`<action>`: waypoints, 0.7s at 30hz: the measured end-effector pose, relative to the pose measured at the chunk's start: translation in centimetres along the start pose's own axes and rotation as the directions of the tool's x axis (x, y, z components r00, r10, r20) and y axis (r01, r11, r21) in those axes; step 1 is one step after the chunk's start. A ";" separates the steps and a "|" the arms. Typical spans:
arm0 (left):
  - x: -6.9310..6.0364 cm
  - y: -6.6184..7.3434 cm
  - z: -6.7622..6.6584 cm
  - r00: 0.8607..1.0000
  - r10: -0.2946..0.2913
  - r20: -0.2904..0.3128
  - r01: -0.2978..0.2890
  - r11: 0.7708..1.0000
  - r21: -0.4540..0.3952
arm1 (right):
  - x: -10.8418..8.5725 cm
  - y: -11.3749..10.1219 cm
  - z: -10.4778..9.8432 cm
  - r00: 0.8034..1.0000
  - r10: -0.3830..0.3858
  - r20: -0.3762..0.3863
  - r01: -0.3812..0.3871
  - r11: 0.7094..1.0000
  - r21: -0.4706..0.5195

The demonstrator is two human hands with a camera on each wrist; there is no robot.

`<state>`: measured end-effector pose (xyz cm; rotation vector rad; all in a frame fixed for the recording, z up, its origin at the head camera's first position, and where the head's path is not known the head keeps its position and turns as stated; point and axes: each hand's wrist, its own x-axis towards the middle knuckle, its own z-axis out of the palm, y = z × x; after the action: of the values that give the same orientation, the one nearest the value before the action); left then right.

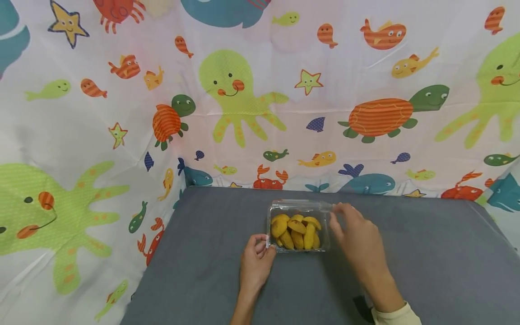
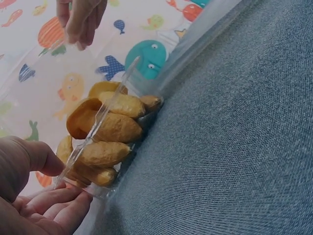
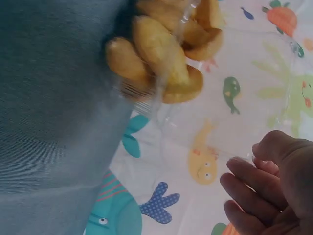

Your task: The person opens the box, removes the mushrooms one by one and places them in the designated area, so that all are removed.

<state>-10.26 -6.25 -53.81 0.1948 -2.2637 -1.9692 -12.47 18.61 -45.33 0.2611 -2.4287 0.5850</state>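
Observation:
A clear plastic box (image 1: pixel 298 249) full of yellow-brown mushroom-like pieces (image 1: pixel 309 235) stands on the grey table, its clear lid (image 3: pixel 230 117) raised. The left hand (image 1: pixel 256 264) holds the box's left side; in the left wrist view that hand (image 2: pixel 39 191) has its thumb and fingers on the clear rim. At the box's upper right, the right hand (image 1: pixel 361 239) pinches the lid's corner. In the right wrist view, thumb and fingertips of this hand (image 3: pixel 269 186) meet at the lid's edge.
Grey cloth (image 1: pixel 195 271) covers the table. Behind it and along the left hangs a white curtain (image 1: pixel 260 158) printed with sea animals. A small black object (image 1: pixel 363 308) lies by the right sleeve (image 1: pixel 396 315).

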 end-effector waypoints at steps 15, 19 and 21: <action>0.4 -0.2 0.5 1.000 0.015 0.016 -0.013 0.996 -0.086 | 4.2 1.8 0.4 0.995 0.098 0.022 -0.100 0.971 0.218; 0.5 -0.3 0.6 1.000 0.017 0.013 -0.016 0.996 -0.088 | 4.7 2.1 0.8 0.990 0.130 0.062 -0.141 0.961 0.236; 0.6 -0.4 0.6 1.000 0.011 0.008 -0.010 0.996 -0.088 | 4.9 2.3 1.1 0.985 0.145 0.091 -0.163 0.956 0.245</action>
<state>-10.91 -5.87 -54.27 0.1644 -2.1732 -2.0628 -17.67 19.87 -43.87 0.2004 -2.4569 0.9729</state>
